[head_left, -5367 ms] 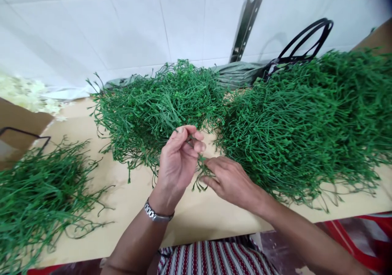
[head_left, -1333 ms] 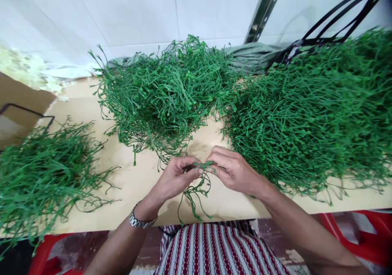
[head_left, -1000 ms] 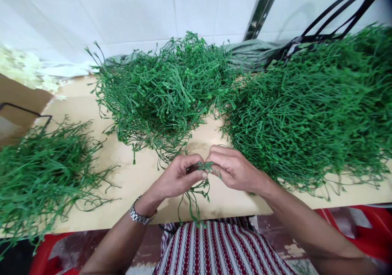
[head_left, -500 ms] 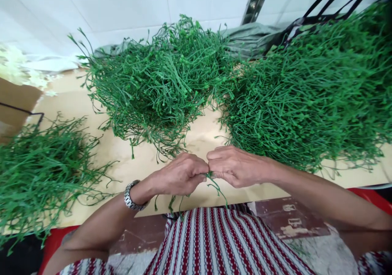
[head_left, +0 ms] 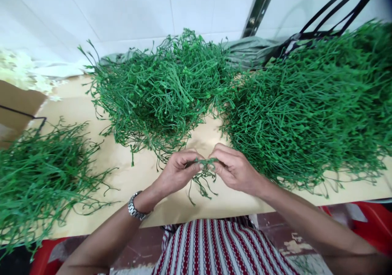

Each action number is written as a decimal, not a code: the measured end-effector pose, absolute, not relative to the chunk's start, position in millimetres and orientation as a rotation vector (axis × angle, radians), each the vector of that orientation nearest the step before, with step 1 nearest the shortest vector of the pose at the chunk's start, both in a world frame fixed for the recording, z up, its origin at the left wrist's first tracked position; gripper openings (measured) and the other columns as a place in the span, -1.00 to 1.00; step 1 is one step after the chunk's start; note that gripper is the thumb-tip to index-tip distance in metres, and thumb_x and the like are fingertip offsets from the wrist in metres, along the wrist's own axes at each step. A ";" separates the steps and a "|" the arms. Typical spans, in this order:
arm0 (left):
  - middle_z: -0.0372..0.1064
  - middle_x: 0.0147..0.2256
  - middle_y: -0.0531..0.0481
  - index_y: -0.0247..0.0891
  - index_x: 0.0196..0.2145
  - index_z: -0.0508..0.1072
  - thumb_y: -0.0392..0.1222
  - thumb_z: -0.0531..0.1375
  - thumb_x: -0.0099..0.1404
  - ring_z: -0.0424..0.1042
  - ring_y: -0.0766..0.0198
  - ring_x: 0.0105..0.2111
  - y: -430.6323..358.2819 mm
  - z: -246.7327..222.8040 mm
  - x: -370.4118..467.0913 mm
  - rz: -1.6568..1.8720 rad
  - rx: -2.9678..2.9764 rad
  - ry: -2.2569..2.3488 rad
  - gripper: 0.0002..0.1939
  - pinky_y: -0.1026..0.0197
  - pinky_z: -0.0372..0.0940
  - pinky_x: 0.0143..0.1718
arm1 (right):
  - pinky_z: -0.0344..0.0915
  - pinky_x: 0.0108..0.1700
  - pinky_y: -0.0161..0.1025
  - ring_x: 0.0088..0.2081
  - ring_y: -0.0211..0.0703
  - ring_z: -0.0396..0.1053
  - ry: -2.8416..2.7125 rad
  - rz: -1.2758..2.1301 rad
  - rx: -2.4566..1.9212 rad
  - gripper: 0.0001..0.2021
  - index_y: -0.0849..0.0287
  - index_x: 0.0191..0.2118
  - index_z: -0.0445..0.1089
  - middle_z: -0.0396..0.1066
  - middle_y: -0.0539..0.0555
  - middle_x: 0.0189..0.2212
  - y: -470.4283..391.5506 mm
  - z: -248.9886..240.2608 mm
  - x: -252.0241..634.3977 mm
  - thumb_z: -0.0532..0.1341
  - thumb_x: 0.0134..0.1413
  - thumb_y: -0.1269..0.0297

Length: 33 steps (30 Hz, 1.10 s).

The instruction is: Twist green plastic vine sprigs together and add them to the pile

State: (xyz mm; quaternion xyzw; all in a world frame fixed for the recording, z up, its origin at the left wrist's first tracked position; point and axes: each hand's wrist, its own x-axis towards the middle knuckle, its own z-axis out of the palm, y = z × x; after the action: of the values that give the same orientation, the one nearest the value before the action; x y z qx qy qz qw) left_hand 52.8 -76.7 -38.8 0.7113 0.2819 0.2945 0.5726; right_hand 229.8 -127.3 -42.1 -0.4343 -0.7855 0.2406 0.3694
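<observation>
Both hands meet over the front of the table, each closed on the same small bunch of thin green stems point(head_left: 206, 161). My left hand point(head_left: 179, 171), with a metal watch at the wrist, pinches one side between thumb and fingers. The other side is pinched by my right hand point(head_left: 234, 169), fingertips nearly touching those of the left. Several loose stem ends dangle below the two thumbs. Just beyond the hands lies a tangled heap of green stems point(head_left: 159, 91) with small knobbed tips. Whether they are plastic or real I cannot tell.
A wide heap of stems point(head_left: 306, 116) covers the table's right side, and a smaller pile point(head_left: 39, 173) lies at left. At the far left stand a cardboard box point(head_left: 18, 107) and pale yellow flowers point(head_left: 18, 71). Black straps point(head_left: 339, 12) rise at the back right.
My hands have rolled so the thumbs now face up, and they have drawn slightly apart. The bunch between them shows more, its ends hanging in the middle. The view has shifted slightly.
</observation>
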 end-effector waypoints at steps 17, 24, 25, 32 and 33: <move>0.36 -0.56 0.05 -0.33 -0.47 0.49 -0.33 0.15 0.09 0.25 0.38 -0.55 -91.9 -54.8 67.9 0.877 1.533 0.994 -0.89 0.36 0.15 -0.51 | 0.17 -0.41 -0.37 -0.45 -0.31 0.21 -1.605 0.879 -1.363 -0.93 0.17 -0.28 0.17 0.23 -0.04 -0.48 -133.1 -65.9 211.3 0.05 0.13 0.30; 0.30 -0.59 0.04 -0.32 -0.52 0.45 -0.31 0.14 0.13 0.23 0.39 -0.57 -88.7 -49.8 64.1 0.898 1.833 0.991 -0.88 0.34 0.12 -0.53 | 0.16 -0.39 -0.37 -0.41 -0.29 0.22 -1.640 0.824 -1.407 -0.89 0.18 -0.26 0.22 0.26 -0.01 -0.45 -133.1 -64.4 214.3 0.11 0.08 0.30; 0.30 -0.58 0.03 -0.32 -0.52 0.44 -0.31 0.14 0.12 0.24 0.38 -0.56 -88.2 -48.4 63.5 0.921 1.892 0.986 -0.88 0.34 0.12 -0.51 | 0.15 -0.41 -0.38 -0.43 -0.29 0.20 -1.634 0.837 -1.411 -0.88 0.18 -0.25 0.22 0.25 -0.02 -0.47 -133.1 -63.8 214.8 0.11 0.07 0.30; 0.13 -0.64 0.10 -0.31 -0.62 0.30 -0.31 0.10 0.13 0.13 0.39 -0.58 -84.3 -41.1 57.6 0.701 2.018 0.972 -0.81 0.32 0.03 -0.52 | 0.03 -0.52 -0.42 -0.54 -0.37 0.07 -1.560 1.119 -1.340 -0.90 0.22 -0.38 0.25 0.11 -0.09 -0.57 -131.9 -59.7 216.8 0.15 0.02 0.30; 0.11 -0.64 0.11 -0.31 -0.63 0.28 -0.31 0.11 0.12 0.11 0.39 -0.58 -83.3 -41.0 56.8 0.664 1.985 0.963 -0.80 0.32 0.02 -0.52 | 0.02 -0.53 -0.42 -0.55 -0.38 0.05 -1.541 1.175 -1.309 -0.89 0.22 -0.42 0.24 0.09 -0.09 -0.59 -131.5 -59.3 217.2 0.15 0.01 0.29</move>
State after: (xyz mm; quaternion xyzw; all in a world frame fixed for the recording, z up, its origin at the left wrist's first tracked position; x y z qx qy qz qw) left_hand 56.8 -83.3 -41.0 0.7872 0.3817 0.2633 0.4065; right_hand 217.2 -131.5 -59.3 -0.5154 -0.6064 0.4626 0.3906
